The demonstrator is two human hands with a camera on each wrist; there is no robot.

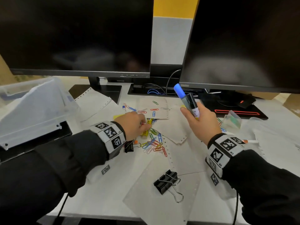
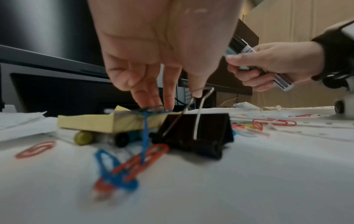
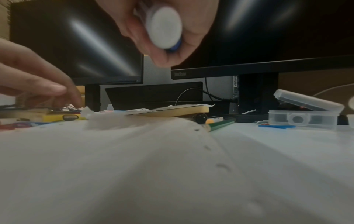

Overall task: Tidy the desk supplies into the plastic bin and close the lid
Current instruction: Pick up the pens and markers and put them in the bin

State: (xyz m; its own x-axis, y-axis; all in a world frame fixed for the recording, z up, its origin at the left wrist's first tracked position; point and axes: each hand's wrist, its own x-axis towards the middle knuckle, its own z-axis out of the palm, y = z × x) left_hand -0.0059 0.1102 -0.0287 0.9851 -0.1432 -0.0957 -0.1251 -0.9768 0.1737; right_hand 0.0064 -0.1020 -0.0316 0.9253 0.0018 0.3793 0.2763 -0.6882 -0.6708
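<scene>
The translucent plastic bin [image 1: 40, 103] sits at the left of the desk, its lid up. My left hand [image 1: 143, 125] [image 2: 182, 100] reaches down onto the heap of coloured paper clips [image 1: 154, 143]. Its fingertips [image 2: 153, 103] pinch linked clips [image 2: 143, 136] above a yellow sticky-note pad [image 2: 91, 122]. My right hand [image 1: 193, 111] [image 3: 162, 50] is raised over the papers and grips two markers [image 1: 186, 99], one blue-capped, one black with a white label. Their butt ends [image 3: 163, 28] face the right wrist camera.
A large black binder clip [image 1: 167, 181] lies near the front and a smaller one [image 1: 129, 147] [image 2: 195, 133] beside my left wrist. A small clear case [image 1: 232, 119] [image 3: 304, 115] stands open at the right. Loose perforated paper [image 1: 162, 200] covers the desk. Two monitors [image 1: 78, 34] rise behind.
</scene>
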